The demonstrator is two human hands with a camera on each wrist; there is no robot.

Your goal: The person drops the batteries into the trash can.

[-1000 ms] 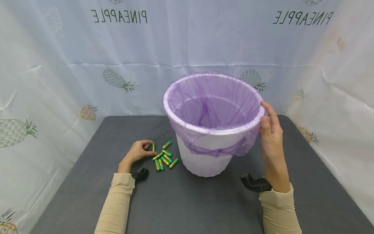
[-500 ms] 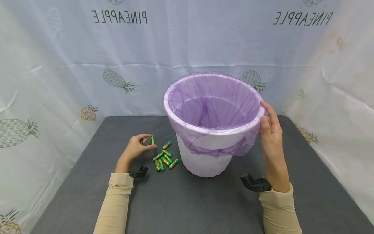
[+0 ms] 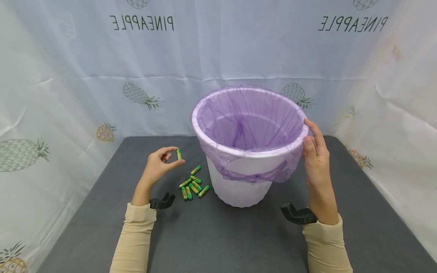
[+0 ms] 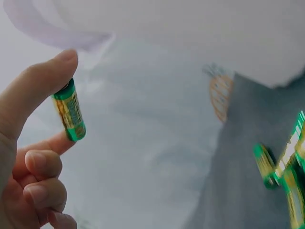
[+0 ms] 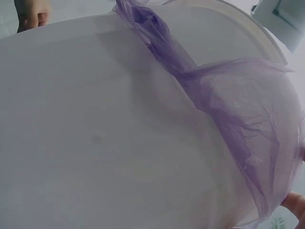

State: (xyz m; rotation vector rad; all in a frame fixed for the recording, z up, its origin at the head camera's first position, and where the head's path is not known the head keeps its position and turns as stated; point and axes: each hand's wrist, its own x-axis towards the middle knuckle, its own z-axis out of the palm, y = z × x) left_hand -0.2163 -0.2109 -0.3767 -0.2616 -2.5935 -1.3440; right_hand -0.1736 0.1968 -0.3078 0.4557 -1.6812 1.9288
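Note:
My left hand (image 3: 158,164) pinches one green and gold battery (image 3: 179,154) by its ends between thumb and index finger, raised off the table. In the left wrist view that battery (image 4: 70,111) spans from thumb to fingertip, the other fingers curled below. A pile of several like batteries (image 3: 195,185) lies on the table, right of and nearer than the hand. At right, my right hand (image 3: 317,159) grips the rim of a white trash bin (image 3: 239,189), thumb outside. A thin purple trash bag (image 3: 252,132) lines the bin and folds over its rim; in the right wrist view its gathered edge (image 5: 190,81) shows.
The dark grey table (image 3: 218,242) carries the bin and batteries. A pale curtain (image 3: 218,49) with pineapple prints stands behind and along both sides. Each wrist wears a black mount, the left mount (image 3: 163,201) near the battery pile.
My left hand has taken one battery from beside the pile, lifted it and moved it away from me. The right hand stays on the bin's rim.

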